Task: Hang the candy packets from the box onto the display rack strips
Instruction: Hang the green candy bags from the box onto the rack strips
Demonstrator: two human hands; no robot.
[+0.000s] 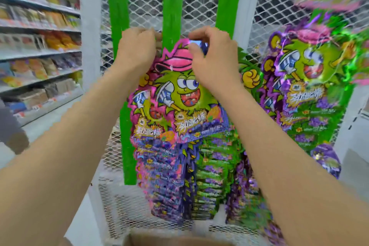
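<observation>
A pink and green candy packet (pixel 179 94) with a cartoon face hangs against the middle green strip (pixel 172 14) of the wire mesh rack. My left hand (pixel 137 50) is closed on the packet's top left corner. My right hand (pixel 213 56) pinches its top edge between thumb and fingers, right beside the strip. Several more packets (pixel 179 175) hang stacked below it. The cardboard box (pixel 179 240) shows only its rim at the bottom edge; its contents are hidden.
Another green strip (pixel 116 16) runs down the left of the rack, a third (pixel 227 6) on the right. Packets (pixel 311 86) fill the rack's right side. Store shelves (pixel 40 46) with goods line the aisle at left. A person's sleeve (pixel 10 130) is at far left.
</observation>
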